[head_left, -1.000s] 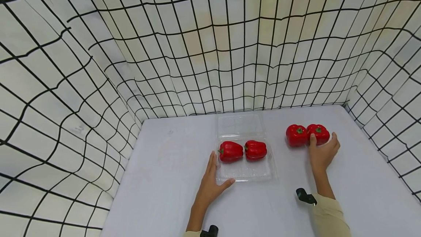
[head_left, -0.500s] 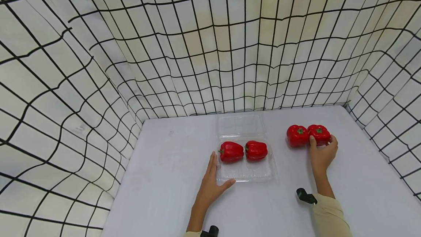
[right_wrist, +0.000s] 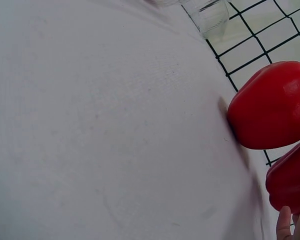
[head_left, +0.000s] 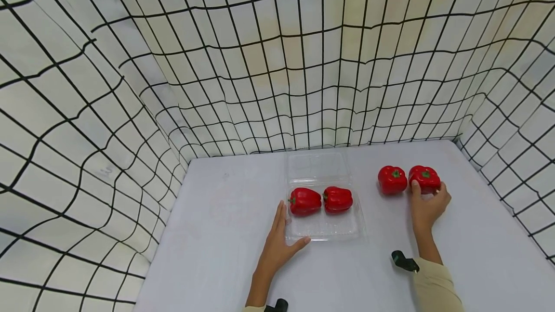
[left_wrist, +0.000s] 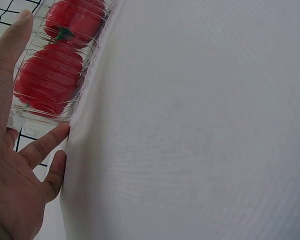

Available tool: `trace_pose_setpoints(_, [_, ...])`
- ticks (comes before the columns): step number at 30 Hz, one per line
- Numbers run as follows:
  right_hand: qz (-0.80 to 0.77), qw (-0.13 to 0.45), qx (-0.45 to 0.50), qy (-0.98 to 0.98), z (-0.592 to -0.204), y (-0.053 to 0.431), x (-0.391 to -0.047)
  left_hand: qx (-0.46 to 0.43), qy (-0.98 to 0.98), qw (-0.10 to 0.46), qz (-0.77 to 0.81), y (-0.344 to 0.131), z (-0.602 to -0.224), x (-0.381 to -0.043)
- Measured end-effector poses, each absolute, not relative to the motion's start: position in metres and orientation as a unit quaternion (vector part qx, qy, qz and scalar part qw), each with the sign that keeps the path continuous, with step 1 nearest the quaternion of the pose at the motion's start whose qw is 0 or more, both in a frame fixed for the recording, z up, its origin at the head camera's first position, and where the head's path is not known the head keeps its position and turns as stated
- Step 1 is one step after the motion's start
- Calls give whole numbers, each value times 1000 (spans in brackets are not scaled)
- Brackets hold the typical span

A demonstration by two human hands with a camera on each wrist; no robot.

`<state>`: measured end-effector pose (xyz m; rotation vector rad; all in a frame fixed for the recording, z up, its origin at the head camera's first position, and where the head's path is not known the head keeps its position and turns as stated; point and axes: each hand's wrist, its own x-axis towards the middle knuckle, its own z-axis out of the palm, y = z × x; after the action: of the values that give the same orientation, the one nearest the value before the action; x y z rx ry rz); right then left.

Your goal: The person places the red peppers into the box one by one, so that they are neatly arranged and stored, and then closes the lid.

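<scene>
In the head view a clear plastic clamshell box [head_left: 323, 229] lies with its lid folded back, and two red bell peppers sit on their sides in it, a left one [head_left: 305, 201] and a right one [head_left: 337, 200]. My left hand [head_left: 275, 244] rests at the box's left front corner, fingers straight and thumb spread along the front edge. At the right, my right hand [head_left: 428, 208] grips a red bell pepper [head_left: 425, 179] between thumb and fingers. Another bell pepper [head_left: 392, 180] stands upright just left of it, a narrow gap between them.
A white table [head_left: 225, 235] carries everything. White walls with black netting [head_left: 312, 71] rise at its back and both sides. The box's open lid [head_left: 316, 164] lies toward the back wall. Dark wrist cameras [head_left: 405, 261] sit on both forearms.
My right hand has closed its fingers around the rightmost pepper and shifted it slightly right, parting it from its neighbour. My left hand and the box stay in place.
</scene>
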<state>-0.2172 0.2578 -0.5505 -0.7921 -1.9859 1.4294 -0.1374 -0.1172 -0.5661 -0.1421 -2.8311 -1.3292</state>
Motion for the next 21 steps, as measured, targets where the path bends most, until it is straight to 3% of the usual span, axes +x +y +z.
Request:
trace_pose_setpoints(14, [572,278,-307,-708,-546,257,-209,-54,-904,10,-424,-117,-564,-137])
trace_pose_setpoints(21, [582,304,-298,-693,-544,257,-207,-56,-905,10,-422,-117,-563,-136])
